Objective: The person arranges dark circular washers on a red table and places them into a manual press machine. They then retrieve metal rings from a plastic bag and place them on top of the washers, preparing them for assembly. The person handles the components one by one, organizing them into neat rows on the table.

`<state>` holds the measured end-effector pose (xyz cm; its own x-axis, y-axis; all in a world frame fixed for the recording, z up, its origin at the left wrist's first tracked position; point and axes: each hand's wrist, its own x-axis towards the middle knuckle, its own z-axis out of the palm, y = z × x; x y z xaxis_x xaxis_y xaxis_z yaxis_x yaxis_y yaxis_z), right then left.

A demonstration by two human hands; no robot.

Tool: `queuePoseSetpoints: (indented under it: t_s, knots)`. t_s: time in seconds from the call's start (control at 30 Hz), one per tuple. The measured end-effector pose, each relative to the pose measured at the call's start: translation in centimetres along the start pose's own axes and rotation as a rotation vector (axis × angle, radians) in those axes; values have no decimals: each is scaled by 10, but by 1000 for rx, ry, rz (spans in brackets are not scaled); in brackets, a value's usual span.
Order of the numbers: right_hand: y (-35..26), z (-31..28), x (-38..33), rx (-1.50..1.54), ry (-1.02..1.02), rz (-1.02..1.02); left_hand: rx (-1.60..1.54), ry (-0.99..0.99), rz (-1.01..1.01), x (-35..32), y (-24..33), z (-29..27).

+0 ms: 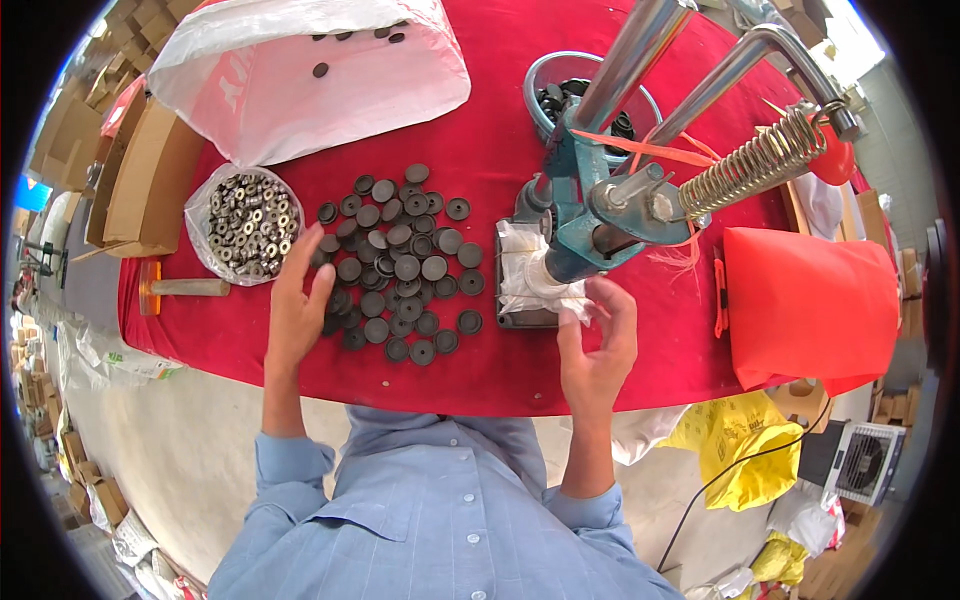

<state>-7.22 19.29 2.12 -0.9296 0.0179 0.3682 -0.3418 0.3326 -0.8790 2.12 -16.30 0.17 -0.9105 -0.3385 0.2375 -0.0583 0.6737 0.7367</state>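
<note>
Work looks partway along, by judgement: a broad heap of black discs [406, 267] lies loose on the red cloth [480, 390], more dark pieces sit in the clear basin [529, 95] behind the press [575, 245], and a few show inside the white bag [350, 115]. Which lot is finished, cannot tell. Small metal rings [245, 225] fill a plastic-lined tub at left, so plenty seems left to handle. Left hand [290, 325]: at the heap's left edge, fingers loosely spread, thumb apart, no disc visibly gripped; nearest discs just beside the thumb and fingertips. Right hand [598, 360]: fingers curled at the near right edge of the press's white wrapping [520, 265], just below the head; whether they pinch anything, cannot tell. Heap lies between the hands, nearer the left, apart from the right.
</note>
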Motion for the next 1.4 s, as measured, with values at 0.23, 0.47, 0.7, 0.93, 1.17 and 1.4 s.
queuePoseSetpoints:
  t_s: [0.23,0.47,0.7,0.93,1.17,1.4]
  knots:
    - [8,40,52,321,-190,112,59,114,-65,-54,1,14]
    - [12,55,57,356,-9,108,392,41,31,-59,-18,21]
    - [38,17,64,194,54,75,356,70,54,-60,-13,24]
    - [33,0,67,382,102,86,286,-4,86,-33,3,46]
    - [45,-10,64,365,121,61,346,-62,117,-4,8,40]
    - [42,-27,34,211,268,101,508,-295,184,18,38,76]
